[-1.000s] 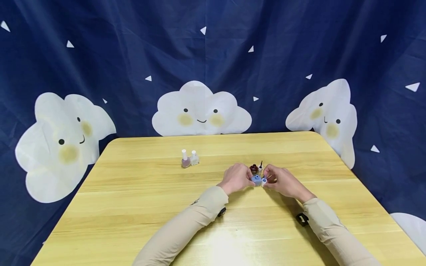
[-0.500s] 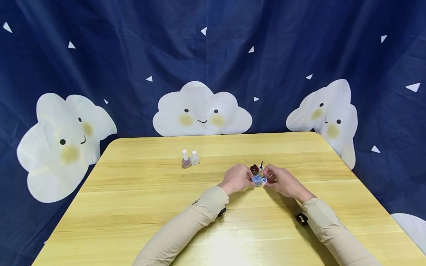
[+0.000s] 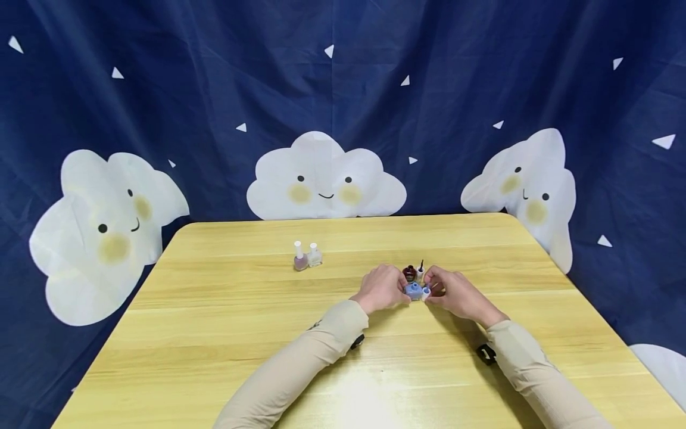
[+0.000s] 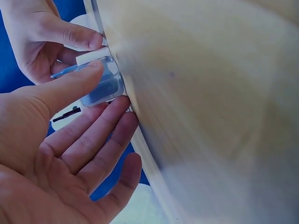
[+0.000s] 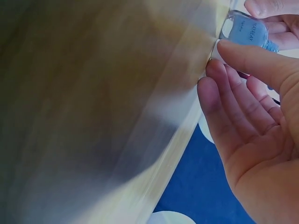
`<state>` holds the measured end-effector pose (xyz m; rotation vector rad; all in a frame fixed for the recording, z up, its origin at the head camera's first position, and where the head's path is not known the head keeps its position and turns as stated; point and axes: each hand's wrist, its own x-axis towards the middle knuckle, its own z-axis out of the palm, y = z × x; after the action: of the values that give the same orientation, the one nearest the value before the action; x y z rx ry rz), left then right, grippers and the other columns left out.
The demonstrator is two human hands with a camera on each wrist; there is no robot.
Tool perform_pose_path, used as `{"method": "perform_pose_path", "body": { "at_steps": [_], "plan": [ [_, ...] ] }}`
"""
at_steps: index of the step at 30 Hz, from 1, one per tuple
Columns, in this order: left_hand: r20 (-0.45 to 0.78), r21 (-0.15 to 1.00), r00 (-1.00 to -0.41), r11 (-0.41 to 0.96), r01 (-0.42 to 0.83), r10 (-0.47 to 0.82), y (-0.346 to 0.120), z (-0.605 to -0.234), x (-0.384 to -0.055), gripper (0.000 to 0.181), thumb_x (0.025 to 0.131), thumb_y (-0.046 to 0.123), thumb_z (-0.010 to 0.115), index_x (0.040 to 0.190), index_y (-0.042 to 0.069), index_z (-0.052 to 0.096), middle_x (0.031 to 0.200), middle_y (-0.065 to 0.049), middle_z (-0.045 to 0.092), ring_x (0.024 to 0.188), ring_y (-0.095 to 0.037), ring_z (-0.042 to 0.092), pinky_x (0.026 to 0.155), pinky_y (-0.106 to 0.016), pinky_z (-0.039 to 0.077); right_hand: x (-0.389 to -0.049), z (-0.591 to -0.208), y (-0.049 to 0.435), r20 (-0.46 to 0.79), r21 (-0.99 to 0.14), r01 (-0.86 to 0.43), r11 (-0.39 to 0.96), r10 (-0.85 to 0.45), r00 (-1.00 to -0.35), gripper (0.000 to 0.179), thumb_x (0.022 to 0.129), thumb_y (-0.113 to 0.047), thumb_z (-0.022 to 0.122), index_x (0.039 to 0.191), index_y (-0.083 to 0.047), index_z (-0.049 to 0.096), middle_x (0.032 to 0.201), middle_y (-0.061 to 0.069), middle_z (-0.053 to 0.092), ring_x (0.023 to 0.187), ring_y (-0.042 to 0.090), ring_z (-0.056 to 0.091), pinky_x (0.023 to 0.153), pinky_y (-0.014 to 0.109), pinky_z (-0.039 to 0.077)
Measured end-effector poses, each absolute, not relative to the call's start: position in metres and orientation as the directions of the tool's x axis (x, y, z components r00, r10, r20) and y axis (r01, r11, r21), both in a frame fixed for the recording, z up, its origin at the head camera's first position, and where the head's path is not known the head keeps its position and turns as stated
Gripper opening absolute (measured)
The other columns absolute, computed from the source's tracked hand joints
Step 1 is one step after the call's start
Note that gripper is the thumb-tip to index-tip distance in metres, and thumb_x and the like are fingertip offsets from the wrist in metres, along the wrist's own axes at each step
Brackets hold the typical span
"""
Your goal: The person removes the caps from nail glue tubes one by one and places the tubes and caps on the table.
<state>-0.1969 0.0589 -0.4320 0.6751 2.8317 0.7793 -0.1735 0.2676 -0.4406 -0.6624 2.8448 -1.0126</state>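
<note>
With thumb and fingers, my left hand (image 3: 382, 288) pinches an uncapped blue nail polish bottle (image 3: 413, 291) standing on the table. Right beside it, my right hand (image 3: 458, 293) pinches its white cap (image 3: 426, 294), set upside down with the blue brush pointing up. Lettering shows on the bottle (image 5: 246, 29) in the right wrist view. Just behind stands an open dark red nail polish bottle (image 3: 409, 273). Its white cap (image 3: 420, 274) is also inverted, dark brush upward. In the left wrist view the thumb lies across the blue bottle (image 4: 105, 88), hiding part of it.
Farther left on the wooden table (image 3: 225, 310), a mauve nail polish bottle (image 3: 301, 262) and a clear one (image 3: 314, 257) stand side by side with white caps on. A dark blue curtain (image 3: 214, 71) with clouds hangs behind the table's far edge.
</note>
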Motion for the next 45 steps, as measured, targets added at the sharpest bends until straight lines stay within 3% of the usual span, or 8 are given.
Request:
{"method": "perform_pose_path", "body": {
  "at_steps": [13, 23, 31, 45],
  "plan": [
    [-0.056, 0.589, -0.895, 0.738, 0.329, 0.443, 0.035, -0.435, -0.198, 0.037, 0.081, 0.026, 0.088, 0.113, 0.012, 0.076, 0.1, 0.005, 0.077, 0.09, -0.009, 0.069, 0.086, -0.03, 0.053, -0.166, -0.439, 0.269, 0.059, -0.634, -0.335, 0.697, -0.388, -0.92, 0.033, 0.082, 0.005, 0.08, 0.108, -0.003, 0.061, 0.097, 0.008, 0.071, 0.089, 0.023, 0.073, 0.079, 0.034, 0.06],
    [-0.02, 0.691, -0.916, 0.667, 0.277, 0.402, -0.009, -0.428, -0.196, 0.032, 0.089, 0.029, 0.081, 0.113, 0.008, 0.075, 0.103, 0.0, 0.077, 0.093, -0.016, 0.071, 0.086, -0.036, 0.054, -0.151, -0.424, 0.277, 0.155, -0.61, -0.346, 0.713, -0.32, -0.934, 0.029, 0.085, 0.005, 0.077, 0.11, 0.001, 0.062, 0.097, 0.011, 0.07, 0.088, 0.022, 0.071, 0.076, 0.031, 0.059],
    [0.006, 0.704, -0.936, 0.663, 0.255, 0.353, -0.046, -0.418, -0.191, 0.029, 0.09, 0.028, 0.079, 0.11, 0.008, 0.076, 0.102, -0.001, 0.076, 0.093, -0.016, 0.07, 0.086, -0.038, 0.054, -0.138, -0.406, 0.268, 0.234, -0.58, -0.356, 0.733, -0.268, -0.934, 0.027, 0.087, -0.001, 0.079, 0.109, -0.005, 0.063, 0.093, 0.006, 0.069, 0.086, 0.019, 0.071, 0.076, 0.031, 0.059],
    [0.067, 0.687, -0.979, 0.703, 0.184, 0.191, -0.113, -0.418, -0.193, 0.023, 0.089, 0.026, 0.081, 0.103, 0.009, 0.078, 0.091, 0.002, 0.076, 0.085, -0.014, 0.069, 0.084, -0.039, 0.053, -0.129, -0.387, 0.219, 0.306, -0.588, -0.463, 0.663, -0.348, -0.886, 0.014, 0.092, -0.006, 0.075, 0.103, -0.01, 0.067, 0.089, -0.007, 0.071, 0.082, 0.01, 0.068, 0.071, 0.026, 0.059]
  ]
}}
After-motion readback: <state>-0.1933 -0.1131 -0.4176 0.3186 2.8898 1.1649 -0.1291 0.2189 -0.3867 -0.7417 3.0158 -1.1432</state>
